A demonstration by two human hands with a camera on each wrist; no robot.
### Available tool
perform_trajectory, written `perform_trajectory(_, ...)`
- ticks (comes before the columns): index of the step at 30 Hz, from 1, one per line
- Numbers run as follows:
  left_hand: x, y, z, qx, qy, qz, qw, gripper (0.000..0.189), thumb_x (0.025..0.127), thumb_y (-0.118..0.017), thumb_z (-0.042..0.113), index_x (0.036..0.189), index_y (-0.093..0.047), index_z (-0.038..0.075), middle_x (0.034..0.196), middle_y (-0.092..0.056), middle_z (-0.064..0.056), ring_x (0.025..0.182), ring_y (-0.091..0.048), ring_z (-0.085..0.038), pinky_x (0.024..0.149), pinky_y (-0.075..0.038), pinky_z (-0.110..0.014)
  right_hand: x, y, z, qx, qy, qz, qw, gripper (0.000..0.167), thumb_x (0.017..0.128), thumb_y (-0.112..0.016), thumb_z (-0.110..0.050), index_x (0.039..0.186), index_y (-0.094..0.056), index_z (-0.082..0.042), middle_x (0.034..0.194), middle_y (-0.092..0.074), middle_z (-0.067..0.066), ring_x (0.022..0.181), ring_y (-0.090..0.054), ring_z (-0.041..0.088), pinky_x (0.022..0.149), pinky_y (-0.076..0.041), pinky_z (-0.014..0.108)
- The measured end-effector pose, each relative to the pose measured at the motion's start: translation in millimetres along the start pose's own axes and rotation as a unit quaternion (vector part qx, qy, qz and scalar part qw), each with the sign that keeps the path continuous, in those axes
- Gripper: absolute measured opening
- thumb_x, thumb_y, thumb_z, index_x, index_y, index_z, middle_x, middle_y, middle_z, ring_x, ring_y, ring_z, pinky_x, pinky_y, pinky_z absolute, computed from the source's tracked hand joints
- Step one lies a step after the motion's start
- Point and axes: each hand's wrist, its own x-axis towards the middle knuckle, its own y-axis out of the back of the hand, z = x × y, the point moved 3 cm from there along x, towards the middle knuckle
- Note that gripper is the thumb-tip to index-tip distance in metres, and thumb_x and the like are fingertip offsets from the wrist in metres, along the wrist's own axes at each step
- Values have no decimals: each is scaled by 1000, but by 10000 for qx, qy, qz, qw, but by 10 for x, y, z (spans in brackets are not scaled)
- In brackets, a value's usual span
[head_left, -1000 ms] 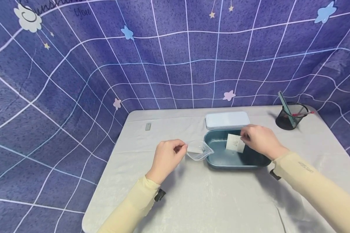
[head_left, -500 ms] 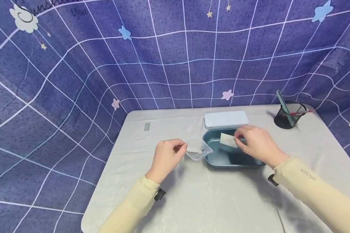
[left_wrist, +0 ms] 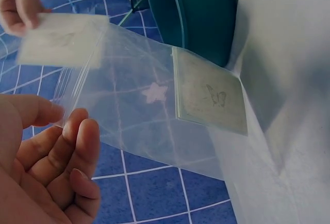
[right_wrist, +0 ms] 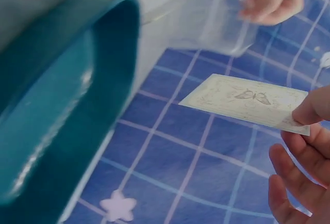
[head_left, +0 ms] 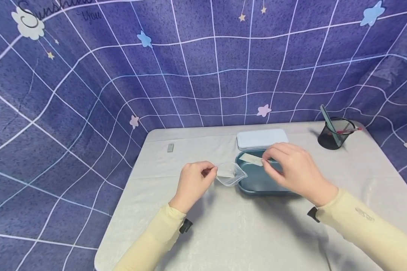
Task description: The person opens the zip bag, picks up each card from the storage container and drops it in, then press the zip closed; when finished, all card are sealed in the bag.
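My left hand (head_left: 195,184) pinches the edge of a clear zip bag (head_left: 235,177) near its open mouth. In the left wrist view a small stack of cream cards (left_wrist: 211,95) with a butterfly print lies at the bag's lower end. Between the thumb and finger of my right hand (head_left: 296,173) is a single cream butterfly card (right_wrist: 252,97). It is tilted, its free end pointing toward the bag's mouth. Below the card sits a teal rectangular bin (head_left: 257,193), partly covered by my right hand in the head view; the bag overlaps its left rim there.
Behind the bin lies a pale blue flat case (head_left: 262,138). A black mesh pen cup (head_left: 329,139) with a green strip and a red pen stands at the back right. A small grey rectangular piece (head_left: 170,147) rests on the white-covered table (head_left: 224,233) at the back left.
My right hand has moved left with the card, from over the bin toward the bag, and the card has tipped flatter. My left hand and the bag have stayed nearly still.
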Motion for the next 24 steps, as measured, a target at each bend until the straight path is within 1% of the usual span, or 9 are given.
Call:
perform_trajectory(5,0,-4,-4,-9,-4,6,10000,11,91,-72,14,84,-81,15,70,-70,12,61,-61,-2,63,-51,-26,125,102,-288,104,654,501,9965,15,95,-58,-21,91,-70,-12,90,-69,-3,82,-67,20,71,-54,44)
perform_trajectory(8,1,-9,-13,-2,15,-10,10000,11,91,-72,14,84,-81,15,71,-70,12,61,-61,-2,63,-51,-26,159,115,-414,165,836,618,9944,16,97,-58,-21,91,-70,-12,90,-68,-4,81,-66,19,71,-53,42)
perform_trajectory(11,0,-13,-20,2,27,-26,10000,11,92,-72,15,85,-81,15,71,-71,12,61,-61,-2,63,-51,-26,165,91,-485,256,858,663,9938,16,98,-58,-21,91,-70,-12,90,-67,-4,81,-65,18,72,-53,41)
perform_trajectory(16,-3,-12,-15,-6,38,-55,10000,11,92,-72,15,85,-81,15,71,-70,12,61,-61,-2,63,-51,-26,119,-37,-492,337,796,556,9947,16,98,-59,-22,91,-69,-13,91,-67,-6,83,-65,17,70,-52,40)
perform_trajectory(20,-5,-13,-7,-18,31,-50,10000,12,92,-72,15,85,-81,15,71,-70,12,61,-61,-2,63,-51,-26,53,-171,-445,295,675,290,9969,12,96,-61,-21,91,-70,-15,93,-67,-6,85,-65,18,73,-52,41)
perform_trajectory(24,-8,-17,-3,-29,8,-32,10000,12,92,-72,15,84,-81,16,70,-69,13,60,-59,-1,63,-50,-26,-11,-297,-393,256,536,-75,9982,5,92,-66,-17,90,-71,-16,95,-66,-5,88,-64,19,75,-52,41)
